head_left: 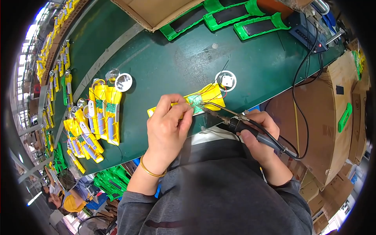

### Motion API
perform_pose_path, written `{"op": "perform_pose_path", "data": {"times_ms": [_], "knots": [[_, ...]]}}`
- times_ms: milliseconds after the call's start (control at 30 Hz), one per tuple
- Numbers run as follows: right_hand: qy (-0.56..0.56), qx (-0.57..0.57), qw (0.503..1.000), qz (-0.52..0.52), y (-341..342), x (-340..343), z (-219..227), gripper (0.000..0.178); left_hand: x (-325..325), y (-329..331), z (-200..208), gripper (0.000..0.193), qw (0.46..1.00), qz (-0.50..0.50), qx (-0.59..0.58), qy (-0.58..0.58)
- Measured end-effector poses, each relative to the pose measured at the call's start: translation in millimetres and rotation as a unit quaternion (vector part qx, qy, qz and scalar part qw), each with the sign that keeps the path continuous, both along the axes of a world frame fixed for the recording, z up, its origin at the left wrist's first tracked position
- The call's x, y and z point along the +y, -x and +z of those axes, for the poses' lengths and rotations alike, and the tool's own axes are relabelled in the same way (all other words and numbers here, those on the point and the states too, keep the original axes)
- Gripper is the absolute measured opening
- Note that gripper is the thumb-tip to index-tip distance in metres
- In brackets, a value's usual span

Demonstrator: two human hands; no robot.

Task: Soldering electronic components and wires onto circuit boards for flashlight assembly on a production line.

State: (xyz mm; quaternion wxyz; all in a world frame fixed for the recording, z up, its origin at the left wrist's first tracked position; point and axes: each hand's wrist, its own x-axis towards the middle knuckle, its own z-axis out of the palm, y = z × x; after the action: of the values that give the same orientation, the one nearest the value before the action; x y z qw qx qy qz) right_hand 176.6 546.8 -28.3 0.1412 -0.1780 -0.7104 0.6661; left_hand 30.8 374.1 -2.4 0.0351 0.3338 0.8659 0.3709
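My right hand [261, 131] grips a soldering iron [236, 125] with a thin metal feed tube along it; its tip points at a green circuit board [196, 102]. The board lies in a yellow plastic housing [212, 94] on the bench, with thin red and dark wires on it. At the board's left side, my left hand [168, 121] is closed in a pinch over the housing; whatever lies between its fingertips is hidden. Just beyond the housing's right end sits a round reflector lamp head [226, 81] with a white rim.
Several yellow housings with batteries and boards [102, 113] lie at the left, beside another reflector [123, 82]. Green housings [231, 17] and a cardboard box [152, 11] line the far edge. A blue soldering station [305, 33] stands far right, its black cable [296, 98] looping down.
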Motion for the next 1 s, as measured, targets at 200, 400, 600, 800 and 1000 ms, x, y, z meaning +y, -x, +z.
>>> {"op": "perform_pose_path", "data": {"times_ms": [200,400,600,800,1000], "knots": [[-0.016,0.007,1.000,0.008,2.9,-1.1,0.7,0.019,-0.6,2.8,3.9,0.008,1.000,-0.010,-0.013,0.020],[-0.029,-0.013,0.999,0.012,6.9,2.9,6.9,0.019,0.3,3.8,2.9,0.007,1.000,-0.014,-0.007,0.006],[-0.034,-0.041,0.998,0.030,13.3,9.4,15.9,0.020,-0.1,4.3,1.7,0.007,1.000,-0.014,-0.008,0.004],[-0.057,-0.054,0.995,0.058,17.1,18.2,22.6,0.019,-1.1,5.7,2.9,0.008,1.000,-0.019,-0.017,0.012],[0.126,-0.003,0.992,-0.014,18.0,13.1,17.4,0.018,-0.7,7.1,1.6,0.007,1.000,-0.026,-0.013,0.003]]}}
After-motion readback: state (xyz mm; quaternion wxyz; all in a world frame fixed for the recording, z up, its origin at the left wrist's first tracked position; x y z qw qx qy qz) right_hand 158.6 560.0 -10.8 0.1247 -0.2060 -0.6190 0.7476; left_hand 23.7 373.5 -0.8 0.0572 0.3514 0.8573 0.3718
